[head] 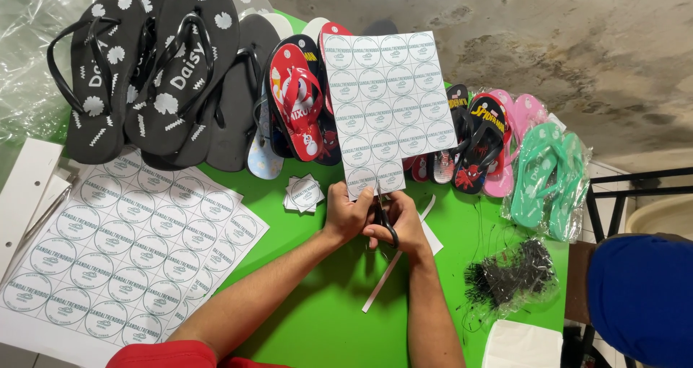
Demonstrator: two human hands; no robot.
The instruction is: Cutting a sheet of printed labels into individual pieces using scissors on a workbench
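right now the left hand (347, 213) pinches the lower edge of a sheet of round labels (386, 108), holding it upright over the green worktop (325, 317). the right hand (404, 227) is closed around black scissors (382, 220), blades up at the sheet's bottom edge (the blade tips are hard to make out). just left of the hands sits a small stack of cut square labels (303, 193), and a thin paper strip (382, 280) lies under the right wrist. a second label sheet (123, 245) lies flat at far left, black flip-flops (151, 65) above it, a red pair (297, 97) beside the held sheet, green ones in plastic (548, 177) at right.
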